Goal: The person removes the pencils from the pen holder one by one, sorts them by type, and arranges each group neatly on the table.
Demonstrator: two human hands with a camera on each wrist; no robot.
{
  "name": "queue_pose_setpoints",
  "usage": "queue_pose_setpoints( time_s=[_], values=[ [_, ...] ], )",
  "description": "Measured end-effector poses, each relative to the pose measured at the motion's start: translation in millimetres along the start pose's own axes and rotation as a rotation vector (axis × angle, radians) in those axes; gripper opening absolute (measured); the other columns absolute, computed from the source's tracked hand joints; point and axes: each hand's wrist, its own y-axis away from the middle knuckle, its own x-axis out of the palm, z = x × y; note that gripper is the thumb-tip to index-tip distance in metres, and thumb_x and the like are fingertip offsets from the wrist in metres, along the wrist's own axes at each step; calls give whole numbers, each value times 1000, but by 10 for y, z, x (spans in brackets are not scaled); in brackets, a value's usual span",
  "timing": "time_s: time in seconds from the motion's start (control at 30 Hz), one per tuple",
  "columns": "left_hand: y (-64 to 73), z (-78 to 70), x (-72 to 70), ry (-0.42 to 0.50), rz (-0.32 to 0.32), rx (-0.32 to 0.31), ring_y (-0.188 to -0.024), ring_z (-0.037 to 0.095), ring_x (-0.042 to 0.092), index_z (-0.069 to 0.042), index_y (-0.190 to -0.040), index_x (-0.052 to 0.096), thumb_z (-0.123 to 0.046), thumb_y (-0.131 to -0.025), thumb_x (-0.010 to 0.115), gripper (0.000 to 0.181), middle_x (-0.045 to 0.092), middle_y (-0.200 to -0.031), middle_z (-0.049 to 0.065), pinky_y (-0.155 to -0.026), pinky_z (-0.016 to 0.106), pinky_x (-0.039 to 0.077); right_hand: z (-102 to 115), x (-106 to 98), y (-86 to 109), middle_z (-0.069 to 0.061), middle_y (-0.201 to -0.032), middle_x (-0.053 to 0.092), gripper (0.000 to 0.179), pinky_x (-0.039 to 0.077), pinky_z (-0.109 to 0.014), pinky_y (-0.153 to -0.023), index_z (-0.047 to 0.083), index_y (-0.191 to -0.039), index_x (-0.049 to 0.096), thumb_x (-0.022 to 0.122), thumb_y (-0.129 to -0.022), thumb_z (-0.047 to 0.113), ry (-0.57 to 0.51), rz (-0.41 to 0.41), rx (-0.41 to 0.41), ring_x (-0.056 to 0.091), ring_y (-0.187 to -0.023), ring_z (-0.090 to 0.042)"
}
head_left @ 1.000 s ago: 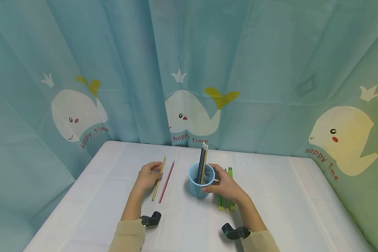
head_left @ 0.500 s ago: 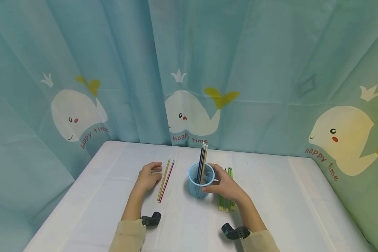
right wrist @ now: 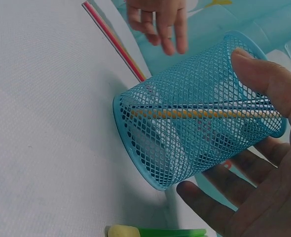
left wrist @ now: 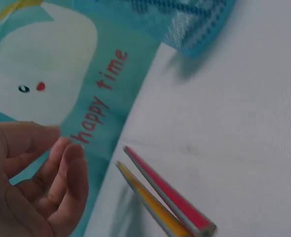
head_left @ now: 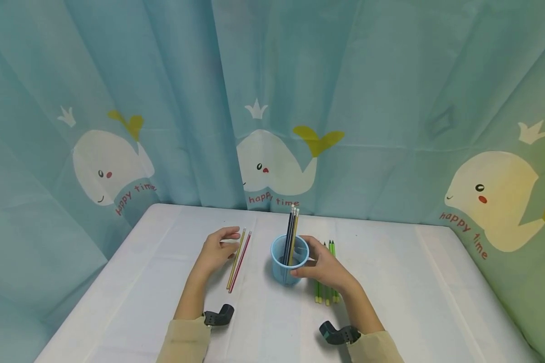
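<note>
My right hand [head_left: 328,269] holds a light blue mesh pencil cup [head_left: 281,275], thumb at its rim and fingers round the far side. Black pencils [head_left: 290,229] and a yellow one [head_left: 295,233] lean inside it. Left of the cup, a yellow pencil [head_left: 235,259] and a red pencil [head_left: 239,262] lie side by side, nearly touching at their near ends. My left hand [head_left: 217,250] is just left of the yellow pencil, fingers loosely bent around nothing. In the left wrist view that hand [left wrist: 47,182] appears apart from both pencils.
Several green pencils [head_left: 328,295] lie on the white table [head_left: 413,292], right of the cup and partly under my right hand. Behind the table's far edge hangs a blue curtain [head_left: 381,101] printed with whales. Both wrists wear dark camera bands.
The yellow pencil has shifted right, up beside the red one, and my left hand has come off it. Since then that hand has moved slightly forward and right. The right hand stays on the cup.
</note>
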Motion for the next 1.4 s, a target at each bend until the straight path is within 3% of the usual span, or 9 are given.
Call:
queue_pose_setpoints(
  time_s=[0.27, 0.5, 0.8, 0.87, 1.13, 1.4],
  values=[
    [70, -203, 78, 80, 92, 49, -109, 34, 66, -5, -139, 55, -3, -96, 62, 43, 61, -129, 20, -84, 35, 60, -14, -2, -2, -9, -144, 52, 79, 39, -58, -111, 14, -144, 44, 85, -76, 11, 3, -2, 2, 47, -136, -37],
    [126, -328, 159, 102, 125, 93, -110, 35, 66, -7, -139, 56, -7, -97, 62, 43, 61, -130, 21, -86, 37, 60, -26, 2, -2, -9, -145, 50, 81, 38, -58, -111, 13, -144, 43, 85, -76, 11, -5, 1, 1, 44, -138, -37],
    [155, -433, 224, 166, 158, 104, -108, 25, 68, -10, -138, 56, -8, -97, 64, 42, 64, -126, 13, -87, 38, 59, -18, 9, -7, -8, -143, 52, 79, 39, -58, -111, 14, -143, 45, 86, -76, 12, 0, -8, 9, 47, -136, -36],
    [153, -445, 229, 183, 166, 114, -110, 29, 67, -10, -138, 56, -9, -97, 63, 42, 63, -127, 13, -88, 38, 59, -14, 6, -7, -8, -142, 53, 79, 39, -58, -111, 14, -143, 44, 86, -76, 13, 7, -11, 12, 48, -135, -36],
    [125, -518, 292, 238, 168, 116, -107, 24, 67, -12, -138, 56, -10, -98, 61, 40, 63, -128, 15, -88, 37, 59, -24, -14, -4, -9, -141, 53, 79, 41, -56, -110, 14, -143, 44, 85, -76, 13, 11, -18, 18, 50, -133, -35],
    [97, -546, 416, 279, 99, 108, -106, 30, 66, -8, -136, 58, -8, -98, 60, 37, 66, -121, 14, -85, 36, 59, -9, 13, -19, -11, -141, 54, 81, 44, -54, -108, 12, -145, 43, 86, -76, 13, 12, -21, 24, 52, -130, -35]
  ],
)
